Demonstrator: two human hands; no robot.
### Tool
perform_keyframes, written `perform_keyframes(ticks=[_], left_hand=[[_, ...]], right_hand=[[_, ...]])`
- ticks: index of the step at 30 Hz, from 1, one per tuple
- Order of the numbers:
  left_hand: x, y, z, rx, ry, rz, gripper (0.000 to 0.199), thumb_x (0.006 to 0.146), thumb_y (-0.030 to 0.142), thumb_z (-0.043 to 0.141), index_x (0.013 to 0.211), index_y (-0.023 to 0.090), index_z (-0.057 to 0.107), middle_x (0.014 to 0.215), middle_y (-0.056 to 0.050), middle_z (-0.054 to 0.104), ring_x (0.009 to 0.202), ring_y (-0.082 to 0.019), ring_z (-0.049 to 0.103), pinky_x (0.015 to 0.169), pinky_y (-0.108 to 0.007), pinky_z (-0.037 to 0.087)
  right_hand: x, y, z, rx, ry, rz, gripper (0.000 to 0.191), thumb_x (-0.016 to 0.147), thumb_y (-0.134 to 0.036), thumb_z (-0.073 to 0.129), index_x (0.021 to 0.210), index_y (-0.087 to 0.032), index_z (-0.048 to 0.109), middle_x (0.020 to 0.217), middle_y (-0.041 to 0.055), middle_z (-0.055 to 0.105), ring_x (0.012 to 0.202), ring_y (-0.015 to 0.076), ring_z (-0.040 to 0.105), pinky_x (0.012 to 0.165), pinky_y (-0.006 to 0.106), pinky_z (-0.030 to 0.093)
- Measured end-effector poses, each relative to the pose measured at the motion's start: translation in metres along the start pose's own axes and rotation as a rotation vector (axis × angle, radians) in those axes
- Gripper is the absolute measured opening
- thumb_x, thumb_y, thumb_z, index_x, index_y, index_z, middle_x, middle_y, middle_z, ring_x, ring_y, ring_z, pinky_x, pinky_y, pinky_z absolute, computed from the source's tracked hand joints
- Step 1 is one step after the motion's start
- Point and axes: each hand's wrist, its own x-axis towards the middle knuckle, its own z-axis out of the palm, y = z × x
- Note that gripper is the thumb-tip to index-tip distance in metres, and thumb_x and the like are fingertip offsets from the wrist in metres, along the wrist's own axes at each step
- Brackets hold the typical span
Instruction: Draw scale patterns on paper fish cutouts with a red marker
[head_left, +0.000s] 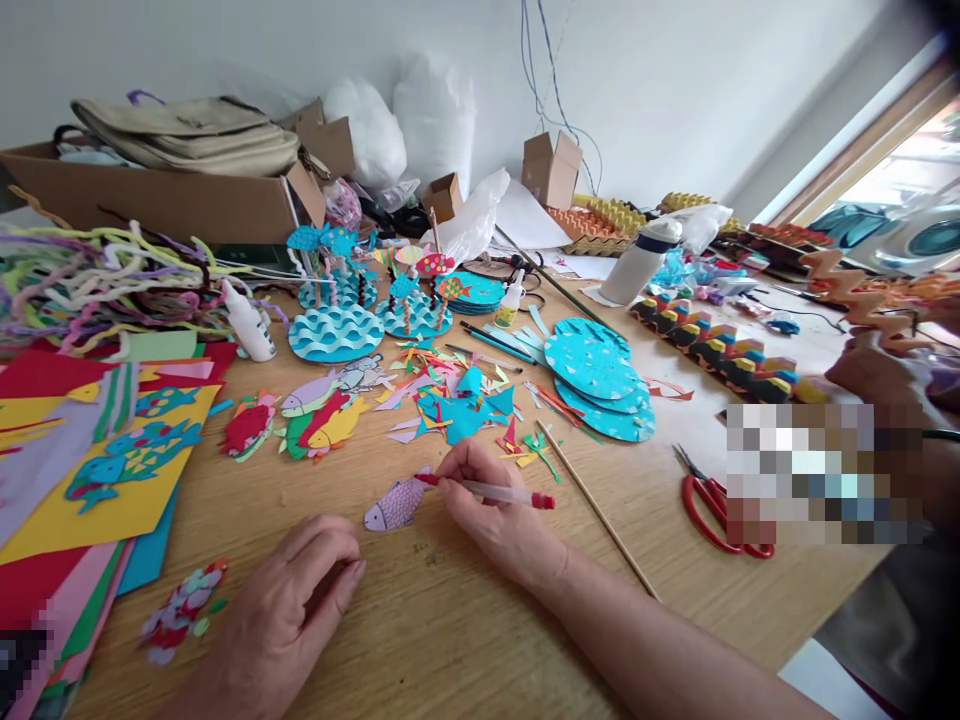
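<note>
Pinching a red-ended pen [519,494], the right hand [499,530] lies curled inward.

Right fingers [459,462] hold a pen [510,494] at the purple paper fish [397,506].

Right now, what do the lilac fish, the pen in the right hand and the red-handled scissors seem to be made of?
Lilac fish: probably matte paper or thin card, being flat with crisp cut edges.
Pen: likely plastic, judging by its translucent barrel and red end.
Scissors: grey blades, apparently metal; smooth red handles with slight sheen, perhaps plastic or coated metal.
</note>
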Motion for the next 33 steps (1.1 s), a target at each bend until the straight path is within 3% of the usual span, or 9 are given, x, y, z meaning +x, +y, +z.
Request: perform_keyframes(ticks=[4,8,10,15,20,26,33], left_hand=[[0.001,0.002,0.000,-0.014,0.054,0.024,0.013,0.090,0.022,0.041,0.086,0.025,0.052,0.076,0.004,0.062,0.072,-0.010,0.065,0.064,-0.014,0.049],[0.003,0.002,0.000,-0.026,0.087,0.014,0.014,0.087,0.021,0.043,0.090,0.026,0.056,0.082,0.003,0.066,0.074,-0.010,0.065,0.069,-0.013,0.049],[0.005,0.002,-0.002,-0.088,0.085,-0.076,0.013,0.085,0.023,0.045,0.089,0.027,0.057,0.081,0.004,0.066,0.074,-0.011,0.066,0.069,-0.015,0.050],[0.009,0.002,-0.009,-0.416,0.009,-0.518,0.019,0.078,0.036,0.050,0.092,0.026,0.058,0.085,0.001,0.068,0.083,-0.019,0.067,0.073,-0.027,0.054],[0.012,0.007,-0.005,-0.726,-0.048,-0.746,0.028,0.071,0.040,0.055,0.095,0.025,0.060,0.098,-0.005,0.067,0.100,-0.025,0.061,0.084,-0.037,0.051],[0.018,0.023,-0.004,-0.877,-0.089,-0.899,0.044,0.070,0.037,0.059,0.111,0.023,0.053,0.114,-0.007,0.061,0.117,-0.027,0.050,0.097,-0.041,0.041],[0.021,0.021,0.003,-1.020,-0.071,-0.912,0.044,0.070,0.039,0.062,0.110,0.021,0.054,0.127,-0.008,0.054,0.124,-0.028,0.042,0.101,-0.042,0.035]], right_hand=[[0.004,0.006,-0.005,-0.058,-0.001,-0.122,0.012,0.085,-0.024,0.047,0.087,-0.019,0.057,0.068,-0.0011,0.057,0.060,0.0104,0.052,0.055,0.020,0.040],[0.009,0.009,-0.012,-0.283,-0.040,-0.187,0.016,0.089,-0.024,0.045,0.086,-0.020,0.060,0.074,0.0016,0.063,0.066,0.0123,0.058,0.061,0.022,0.042],[0.011,0.011,-0.013,-0.396,-0.017,-0.207,0.011,0.086,-0.019,0.050,0.088,-0.020,0.060,0.077,0.0028,0.064,0.068,0.0138,0.059,0.062,0.023,0.043],[0.011,0.016,-0.009,-0.581,-0.071,-0.282,0.023,0.078,-0.010,0.056,0.100,-0.018,0.056,0.091,0.0069,0.066,0.081,0.0186,0.059,0.072,0.028,0.045],[0.010,0.018,-0.006,-0.643,-0.095,-0.364,0.019,0.080,-0.011,0.055,0.098,-0.018,0.055,0.090,0.0072,0.065,0.082,0.0197,0.058,0.074,0.030,0.046],[0.009,0.016,-0.004,-0.639,-0.091,-0.392,0.019,0.080,-0.008,0.054,0.097,-0.016,0.055,0.089,0.0082,0.065,0.082,0.0198,0.058,0.073,0.029,0.046],[0.008,0.019,-0.001,-0.500,-0.065,-0.396,0.024,0.076,-0.008,0.048,0.098,-0.018,0.051,0.085,0.0050,0.060,0.073,0.0149,0.057,0.065,0.024,0.045]])
